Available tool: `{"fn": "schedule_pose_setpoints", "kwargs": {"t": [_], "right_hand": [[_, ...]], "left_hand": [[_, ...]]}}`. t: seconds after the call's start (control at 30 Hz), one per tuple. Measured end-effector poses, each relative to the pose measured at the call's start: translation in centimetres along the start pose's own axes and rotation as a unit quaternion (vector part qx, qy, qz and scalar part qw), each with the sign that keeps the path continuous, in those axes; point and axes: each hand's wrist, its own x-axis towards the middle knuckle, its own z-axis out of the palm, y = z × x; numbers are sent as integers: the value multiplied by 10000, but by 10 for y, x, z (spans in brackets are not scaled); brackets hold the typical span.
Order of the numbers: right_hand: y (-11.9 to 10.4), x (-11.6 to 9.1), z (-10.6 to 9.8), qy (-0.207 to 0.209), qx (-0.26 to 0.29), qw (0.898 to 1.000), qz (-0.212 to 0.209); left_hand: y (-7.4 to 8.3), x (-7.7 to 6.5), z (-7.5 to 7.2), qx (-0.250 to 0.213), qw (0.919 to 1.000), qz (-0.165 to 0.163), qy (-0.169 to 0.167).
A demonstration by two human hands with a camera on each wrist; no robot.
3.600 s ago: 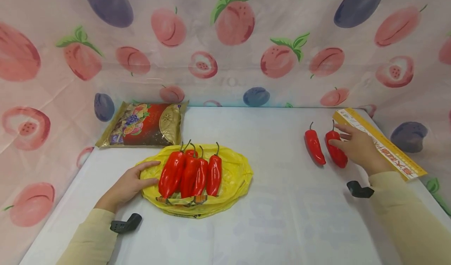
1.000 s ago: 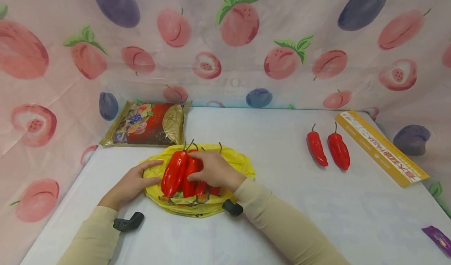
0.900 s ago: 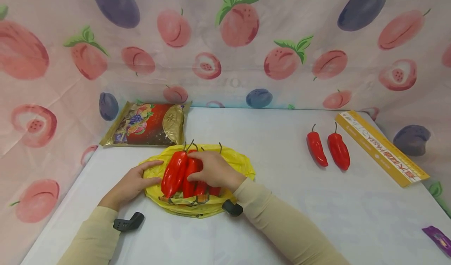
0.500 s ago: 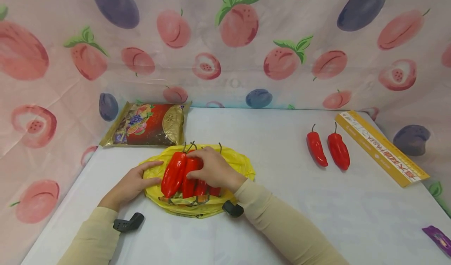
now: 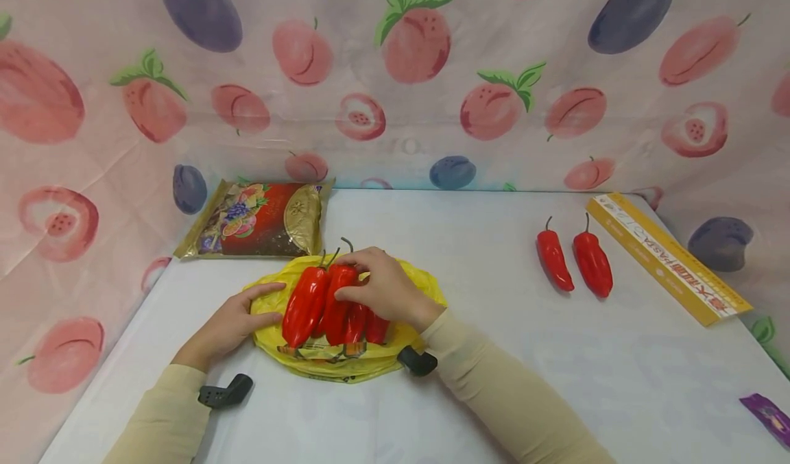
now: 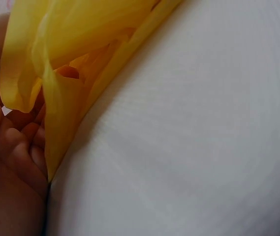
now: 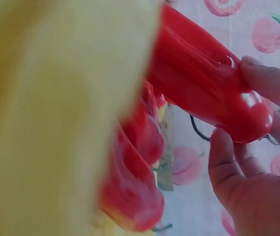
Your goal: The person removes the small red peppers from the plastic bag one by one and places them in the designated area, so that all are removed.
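Observation:
A yellow plastic bag [image 5: 317, 369], its edge rolled down, sits left of centre with several red chili peppers [image 5: 304, 308] in it. My right hand [image 5: 389, 289] pinches one chili pepper [image 5: 338, 313] near its stem end, raised slightly above the others. In the right wrist view the thumb and fingertips hold this chili pepper [image 7: 203, 78] on either side. My left hand [image 5: 225, 323] holds the left rim of the bag. The left wrist view has the fingers [image 6: 16, 147] curled behind the yellow plastic [image 6: 63, 118]; part of that grip is hidden.
Two red chili peppers [image 5: 592, 265] lie side by side at the right. Beyond them is a long yellow pasta box [image 5: 669, 258]. A gold and red packet [image 5: 256, 218] lies at the back left. A purple wrapper [image 5: 768, 416] is by the right edge.
My right hand let go of a chili pepper at the right and came over to the bag. It now lifts another one slightly, moving a little right. The left hand stays put.

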Motion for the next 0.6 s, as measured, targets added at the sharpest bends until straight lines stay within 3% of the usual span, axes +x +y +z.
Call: {"fn": "schedule_pose_setpoints", "kwargs": {"t": [0.23,0.6], "right_hand": [[2,-1,-25,316,79,9993,-168],[12,-9,-73,780,88,9968,170]], "left_hand": [[-1,1,0,24,10000,35,10],[0,0,0,110,9999,-86,0]]}}
